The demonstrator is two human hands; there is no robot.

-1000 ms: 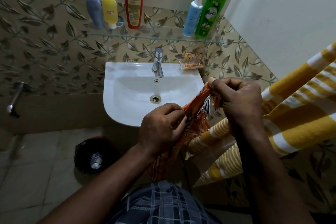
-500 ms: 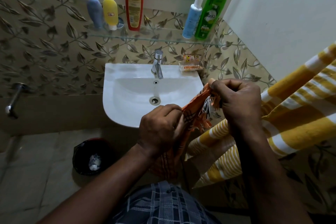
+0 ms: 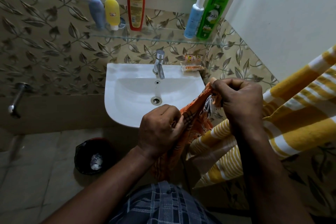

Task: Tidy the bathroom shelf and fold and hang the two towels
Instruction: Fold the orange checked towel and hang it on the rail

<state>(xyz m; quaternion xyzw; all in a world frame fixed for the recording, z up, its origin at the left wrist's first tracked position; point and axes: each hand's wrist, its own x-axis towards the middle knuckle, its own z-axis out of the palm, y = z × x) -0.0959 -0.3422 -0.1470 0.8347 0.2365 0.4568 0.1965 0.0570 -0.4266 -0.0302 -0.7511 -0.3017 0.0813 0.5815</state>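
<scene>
At centre frame both hands work the orange towel (image 3: 192, 120), which hangs from just off the front edge of the sink (image 3: 131, 94) down toward the person's lap. The left hand (image 3: 160, 129) has its fingers curled, pinching the towel's edge. The right hand (image 3: 240, 103), higher and further right, pinches the fringed corner the same way. To fold it well, the two pinches likely need to slide apart along one edge until the cloth hangs flat, with corners matched before doubling and the fringe kept from bunching. The yellow towel (image 3: 294, 122) drapes across the right of the frame, apparently unfolded. On the shelf (image 3: 156, 39) at upper centre stand a grey tube (image 3: 97, 12), yellow tube (image 3: 112, 12), red bottle (image 3: 136, 3), blue bottle (image 3: 193, 18) and green bottle (image 3: 212, 11). The bin (image 3: 81, 152) at lower left holds a crumpled white scrap. The dish (image 3: 192, 63) on the sink's upper right corner holds something orange, too small to tell.
</scene>
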